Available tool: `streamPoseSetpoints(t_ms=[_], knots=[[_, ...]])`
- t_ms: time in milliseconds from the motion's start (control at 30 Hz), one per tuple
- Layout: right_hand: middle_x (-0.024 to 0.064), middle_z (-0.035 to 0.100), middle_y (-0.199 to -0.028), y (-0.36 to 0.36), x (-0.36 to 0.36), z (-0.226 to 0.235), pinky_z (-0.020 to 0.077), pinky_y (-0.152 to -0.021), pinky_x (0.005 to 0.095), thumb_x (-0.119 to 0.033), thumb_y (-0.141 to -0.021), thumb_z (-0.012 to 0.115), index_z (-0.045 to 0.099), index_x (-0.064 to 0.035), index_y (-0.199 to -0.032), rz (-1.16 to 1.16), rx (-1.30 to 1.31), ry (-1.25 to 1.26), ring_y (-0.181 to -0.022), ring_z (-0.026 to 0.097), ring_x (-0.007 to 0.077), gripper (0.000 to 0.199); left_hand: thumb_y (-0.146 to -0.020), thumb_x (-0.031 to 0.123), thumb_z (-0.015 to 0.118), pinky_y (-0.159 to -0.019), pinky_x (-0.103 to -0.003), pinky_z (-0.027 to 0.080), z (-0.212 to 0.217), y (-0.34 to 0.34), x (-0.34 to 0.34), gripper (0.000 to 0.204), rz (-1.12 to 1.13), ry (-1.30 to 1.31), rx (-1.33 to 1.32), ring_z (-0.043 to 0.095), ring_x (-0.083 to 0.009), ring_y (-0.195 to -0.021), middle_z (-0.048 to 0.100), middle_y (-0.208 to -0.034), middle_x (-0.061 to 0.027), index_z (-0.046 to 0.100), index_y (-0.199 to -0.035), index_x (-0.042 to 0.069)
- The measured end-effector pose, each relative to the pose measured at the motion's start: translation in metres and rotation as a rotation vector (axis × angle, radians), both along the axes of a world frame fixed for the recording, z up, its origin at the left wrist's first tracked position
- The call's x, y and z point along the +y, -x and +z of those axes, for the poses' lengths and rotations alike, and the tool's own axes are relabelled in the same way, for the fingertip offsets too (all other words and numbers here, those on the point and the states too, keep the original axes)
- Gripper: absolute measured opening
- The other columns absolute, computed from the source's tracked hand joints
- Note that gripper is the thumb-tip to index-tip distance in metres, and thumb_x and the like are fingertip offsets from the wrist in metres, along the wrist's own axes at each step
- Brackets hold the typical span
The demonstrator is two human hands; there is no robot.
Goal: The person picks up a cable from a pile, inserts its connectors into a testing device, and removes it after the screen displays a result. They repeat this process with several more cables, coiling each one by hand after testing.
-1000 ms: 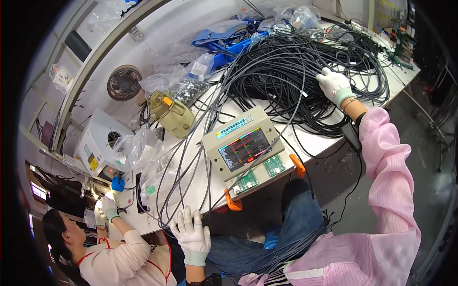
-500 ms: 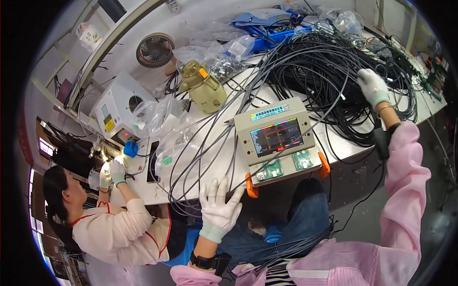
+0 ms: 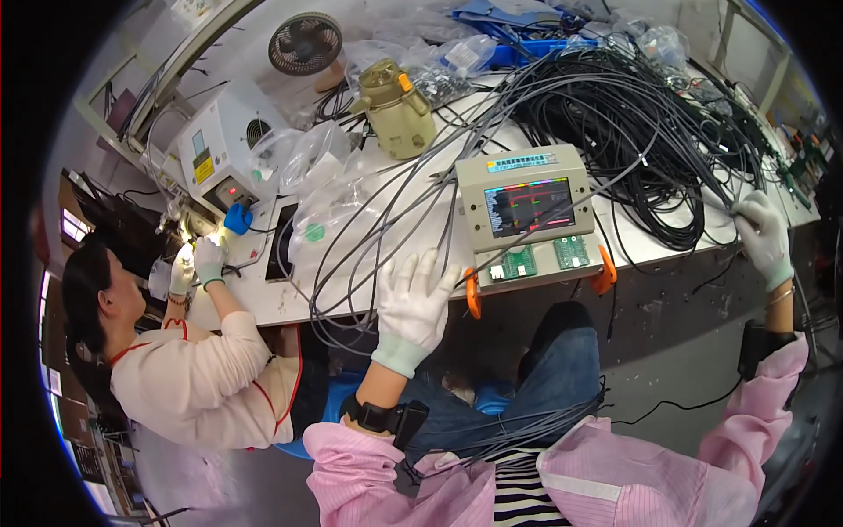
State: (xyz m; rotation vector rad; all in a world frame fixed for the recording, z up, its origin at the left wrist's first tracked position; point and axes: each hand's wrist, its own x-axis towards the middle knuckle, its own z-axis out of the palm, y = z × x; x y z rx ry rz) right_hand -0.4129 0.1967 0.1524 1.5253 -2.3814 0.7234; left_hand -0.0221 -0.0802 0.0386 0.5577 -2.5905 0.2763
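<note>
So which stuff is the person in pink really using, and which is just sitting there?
In use:
left hand on the grey cables
right hand gripping the black cable bundle
tester box with screen

Lying about:
fan
tan jug
plastic bags
white machine

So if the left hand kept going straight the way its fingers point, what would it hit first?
Probably the grey cables looping over the table edge just past the left hand; beyond them, the clear plastic bag. Depth is unclear.
</note>
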Motion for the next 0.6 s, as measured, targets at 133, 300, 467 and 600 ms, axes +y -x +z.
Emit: streamPoseSetpoints(t_ms=[133, 300, 467, 600], knots=[[0.0115, 0.050, -0.082, -0.014, 0.013, 0.002, 0.0414, -0.071, 0.0276, 0.003, -0.069, 0.052, 0.053, 0.0043, -0.081, 0.002, 0.009, 0.114, -0.076, 0.051, 0.0215, 0.012, -0.066, 0.012, 0.064, -0.096, -0.049, 0.031, 0.004, 0.000, -0.005, 0.027, -0.080, -0.022, 0.089, 0.052, -0.0283, -0.103, 0.056, -0.112, -0.0114, 0.063, -0.093, 0.011], [0.0063, 0.053, -0.087, 0.004, 0.040, -0.003, 0.0404, -0.076, 0.0234, 0.002, -0.078, 0.051, 0.051, 0.0030, -0.087, -0.091, 0.010, 0.404, -0.083, 0.051, 0.0133, 0.009, -0.073, 0.013, 0.063, -0.085, -0.040, 0.040, 0.010, 0.002, -0.014, 0.010, 0.011, -0.120, 0.371, 0.058, -0.0257, -0.088, 0.061, -0.095, -0.0090, 0.061, -0.081, 0.007], [0.0051, 0.056, -0.089, 0.040, 0.073, -0.014, 0.0442, -0.077, 0.0275, -0.022, -0.094, 0.048, 0.055, -0.0009, -0.088, -0.101, -0.635, 1.167, -0.080, 0.052, 0.0134, 0.023, -0.077, 0.015, 0.061, -0.071, -0.037, 0.044, 0.015, 0.004, -0.032, 0.010, 0.183, -0.204, 0.469, 0.059, -0.0261, -0.078, 0.063, -0.090, -0.0070, 0.062, -0.082, 0.007], [0.0037, 0.051, -0.078, 0.049, 0.101, -0.025, 0.0415, -0.067, 0.0255, -0.027, -0.095, 0.045, 0.050, -0.0047, -0.078, 0.140, -0.909, 1.308, -0.066, 0.046, 0.0138, 0.029, -0.076, 0.016, 0.060, -0.077, -0.037, 0.043, 0.009, 0.006, -0.033, 0.015, 0.185, -0.123, 0.333, 0.058, -0.0249, -0.086, 0.061, -0.100, -0.0051, 0.063, -0.090, 0.010]])
